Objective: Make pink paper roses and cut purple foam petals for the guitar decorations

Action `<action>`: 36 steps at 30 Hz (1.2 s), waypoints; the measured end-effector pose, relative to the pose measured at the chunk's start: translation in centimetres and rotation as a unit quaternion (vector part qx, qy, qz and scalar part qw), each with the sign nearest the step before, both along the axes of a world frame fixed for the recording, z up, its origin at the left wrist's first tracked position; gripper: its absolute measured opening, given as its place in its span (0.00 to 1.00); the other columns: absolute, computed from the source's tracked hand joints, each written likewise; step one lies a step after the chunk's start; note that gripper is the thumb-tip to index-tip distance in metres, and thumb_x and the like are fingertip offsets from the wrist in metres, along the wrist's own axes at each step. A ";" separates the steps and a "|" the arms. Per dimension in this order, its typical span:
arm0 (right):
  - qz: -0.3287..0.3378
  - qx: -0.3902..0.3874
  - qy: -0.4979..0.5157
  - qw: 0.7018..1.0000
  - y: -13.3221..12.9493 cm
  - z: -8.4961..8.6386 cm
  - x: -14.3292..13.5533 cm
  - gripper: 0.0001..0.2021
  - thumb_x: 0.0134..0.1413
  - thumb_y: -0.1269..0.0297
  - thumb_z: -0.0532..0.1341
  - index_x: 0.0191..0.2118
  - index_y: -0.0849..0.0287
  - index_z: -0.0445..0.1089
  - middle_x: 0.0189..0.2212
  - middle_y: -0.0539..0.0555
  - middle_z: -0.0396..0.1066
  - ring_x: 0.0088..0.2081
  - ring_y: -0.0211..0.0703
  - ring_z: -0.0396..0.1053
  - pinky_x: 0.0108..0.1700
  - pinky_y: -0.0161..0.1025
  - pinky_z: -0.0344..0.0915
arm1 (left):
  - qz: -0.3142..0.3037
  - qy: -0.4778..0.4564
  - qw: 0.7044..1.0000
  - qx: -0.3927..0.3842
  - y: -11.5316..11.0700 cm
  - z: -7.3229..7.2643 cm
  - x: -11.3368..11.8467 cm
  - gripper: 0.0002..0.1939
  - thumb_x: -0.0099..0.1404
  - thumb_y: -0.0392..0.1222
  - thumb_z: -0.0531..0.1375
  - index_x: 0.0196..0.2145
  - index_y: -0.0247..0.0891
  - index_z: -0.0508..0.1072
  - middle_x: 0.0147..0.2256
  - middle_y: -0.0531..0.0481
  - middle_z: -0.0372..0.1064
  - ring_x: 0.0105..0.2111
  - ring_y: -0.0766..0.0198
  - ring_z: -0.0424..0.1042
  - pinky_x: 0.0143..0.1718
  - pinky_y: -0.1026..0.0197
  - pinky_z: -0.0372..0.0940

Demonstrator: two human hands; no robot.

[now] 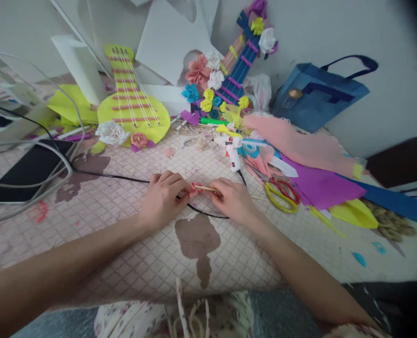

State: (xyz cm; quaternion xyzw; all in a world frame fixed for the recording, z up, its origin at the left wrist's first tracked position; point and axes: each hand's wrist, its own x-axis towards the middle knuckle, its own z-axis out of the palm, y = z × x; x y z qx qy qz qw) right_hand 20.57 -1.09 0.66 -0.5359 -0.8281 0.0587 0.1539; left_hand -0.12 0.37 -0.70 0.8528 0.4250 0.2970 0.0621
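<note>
My left hand [164, 199] is closed in a pinch on a small piece of pink crepe paper [194, 188], in the middle of the table. A thin wooden stick [206, 188] runs from the paper into my right hand [235, 199], whose fingers are closed round it. The paper sits against the stick's left end; whether it is wound round it I cannot tell. A black cord [204, 213] passes beneath both hands. Just beyond my right hand lies a white glue gun [233, 155].
Behind stand a yellow paper guitar [134, 110] and a blue one [245, 61] with paper flowers. To the right lie scissors [281, 197], pink [299, 141] and purple paper [322, 185], and a blue bag [321, 98]. A black tablet [25, 171] and cables are at left.
</note>
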 end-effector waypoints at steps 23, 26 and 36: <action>-0.001 -0.004 -0.010 1.000 -0.2 0.3 -0.2 0.05 0.57 0.69 0.56 0.36 0.59 0.68 0.33 0.52 0.72 0.34 0.41 0.69 0.32 0.36 0.54 | -0.014 0.000 0.993 0.115 -1.1 0.1 1.4 0.06 0.59 0.38 0.62 0.34 0.41 0.68 0.34 0.49 0.70 0.37 0.56 0.65 0.37 0.53 0.56; 0.000 -0.003 -0.008 1.000 -0.1 0.3 -0.3 0.05 0.57 0.69 0.55 0.35 0.59 0.68 0.33 0.52 0.72 0.33 0.41 0.69 0.32 0.36 0.54 | -0.016 0.011 0.991 0.133 -0.9 0.1 1.3 0.04 0.61 0.39 0.62 0.33 0.42 0.69 0.33 0.50 0.70 0.37 0.57 0.66 0.38 0.52 0.55; -0.002 0.004 -0.025 1.000 0.1 0.2 -0.1 0.05 0.58 0.68 0.55 0.35 0.59 0.68 0.32 0.52 0.72 0.32 0.41 0.68 0.31 0.36 0.52 | -0.030 0.059 0.982 0.179 -0.6 0.3 0.7 0.03 0.67 0.39 0.57 0.38 0.42 0.70 0.35 0.52 0.75 0.37 0.59 0.69 0.40 0.51 0.54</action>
